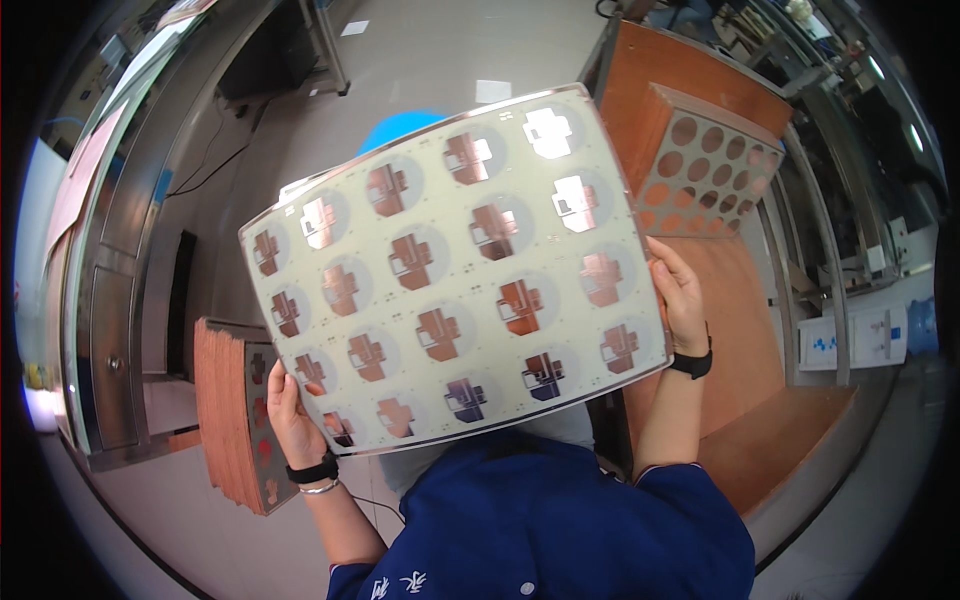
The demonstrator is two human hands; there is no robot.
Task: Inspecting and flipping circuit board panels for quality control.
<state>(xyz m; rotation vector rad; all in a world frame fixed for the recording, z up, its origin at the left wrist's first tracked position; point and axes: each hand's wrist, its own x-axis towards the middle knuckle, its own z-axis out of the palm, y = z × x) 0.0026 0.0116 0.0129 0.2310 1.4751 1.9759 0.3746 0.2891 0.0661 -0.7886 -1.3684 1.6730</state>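
Observation:
A large pale green circuit board panel point(435, 293) with rows of shiny copper pads inside round patches is held up in front of me, tilted, its right side higher. My left hand point(292, 418) grips its lower left edge, the thumb showing at the rim. Round the right edge closes my right hand point(679, 297), fingers partly hidden behind the panel. To the left, close to my left hand, stands a thick stack of copper-edged panels point(228, 415). On the right, another stack of panels point(708, 165) with round copper patches leans on an orange-brown board rack point(700, 75).
A metal cabinet point(112, 345) lines the left side. Behind the panel, part of a blue round seat point(395, 128) shows. On the right, metal rails point(780, 270) run beside the rack, with a white container point(850, 338) beyond them. A black box point(265, 55) stands at the far left.

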